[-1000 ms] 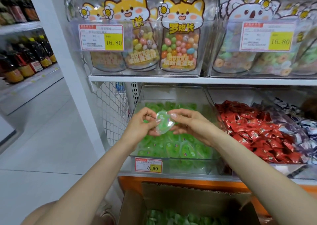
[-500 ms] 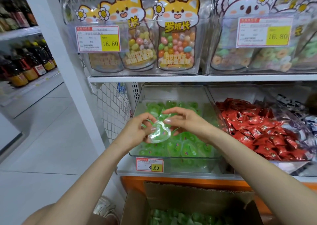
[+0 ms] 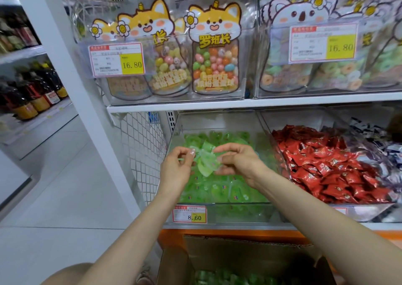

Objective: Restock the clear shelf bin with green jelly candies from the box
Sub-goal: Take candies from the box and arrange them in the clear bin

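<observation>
Green jelly candies [image 3: 205, 161] in clear cups hang between my two hands above the clear shelf bin [image 3: 217, 119]. My left hand [image 3: 176, 167] pinches them from the left with curled fingers. My right hand [image 3: 238, 161] holds them from the right. The bin holds several more green jelly candies [image 3: 219, 189] and carries a price tag [image 3: 189, 214] reading 8.60. Below, the open cardboard box [image 3: 243, 254] holds more green candies [image 3: 226, 279].
A bin of red-wrapped candies [image 3: 322, 165] stands right of the green bin. The upper shelf [image 3: 250, 104] holds clear bins of cartoon-labelled candy jars [image 3: 214, 54]. A white upright [image 3: 71, 67] and wire mesh [image 3: 141, 145] stand left. Bottles [image 3: 32, 93] line a far-left shelf.
Both hands have spread slightly apart over the bin, and the candy held between them has turned from a flat heart-shaped cup into a hanging bunch.
</observation>
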Demonstrator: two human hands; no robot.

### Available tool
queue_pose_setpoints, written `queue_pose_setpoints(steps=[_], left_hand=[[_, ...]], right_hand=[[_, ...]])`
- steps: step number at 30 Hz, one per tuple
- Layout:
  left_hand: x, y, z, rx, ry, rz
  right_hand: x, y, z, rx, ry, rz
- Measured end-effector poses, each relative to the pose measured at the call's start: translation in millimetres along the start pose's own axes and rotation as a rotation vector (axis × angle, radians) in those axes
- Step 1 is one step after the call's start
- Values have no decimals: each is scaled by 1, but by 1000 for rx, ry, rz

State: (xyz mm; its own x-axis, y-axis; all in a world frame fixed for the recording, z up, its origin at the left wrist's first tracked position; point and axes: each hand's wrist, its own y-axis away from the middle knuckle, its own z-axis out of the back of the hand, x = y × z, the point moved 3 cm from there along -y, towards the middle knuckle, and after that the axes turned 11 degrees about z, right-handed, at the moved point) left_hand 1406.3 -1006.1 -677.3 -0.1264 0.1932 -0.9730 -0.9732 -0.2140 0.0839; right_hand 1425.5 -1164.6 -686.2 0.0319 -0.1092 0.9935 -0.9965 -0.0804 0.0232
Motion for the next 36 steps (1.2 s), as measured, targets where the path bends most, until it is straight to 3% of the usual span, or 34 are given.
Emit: queue_pose_setpoints(steps=[2,5,10,12,15,18,25,27,31,36], left_hand=[[-1,6,-1,81,-22,58],[8,11,-3,219,-62,206],[9,8,7,174,-9,252],[7,7,13,184,-104,289],[12,4,22,165,-355,318],[18,2,20,162,-584,306],[20,1,-1,180,-821,240],[21,1,-4,173,-1011,229],[23,3,-10,149,-1168,209],[22,1,-12,135,-1247,208]], right_hand=[[1,-2,4,-65,-25,24],[-2,0,-1,-25,3,61],[0,6,-9,147,83,112],[3,5,-5,178,233,142],[13,0,10,79,450,240],[18,-1,20,71,414,266],[20,-1,25,87,406,284],[21,-2,28,49,420,298],[24,-7,35,-80,814,449],[11,-28,35,34,1177,425]])
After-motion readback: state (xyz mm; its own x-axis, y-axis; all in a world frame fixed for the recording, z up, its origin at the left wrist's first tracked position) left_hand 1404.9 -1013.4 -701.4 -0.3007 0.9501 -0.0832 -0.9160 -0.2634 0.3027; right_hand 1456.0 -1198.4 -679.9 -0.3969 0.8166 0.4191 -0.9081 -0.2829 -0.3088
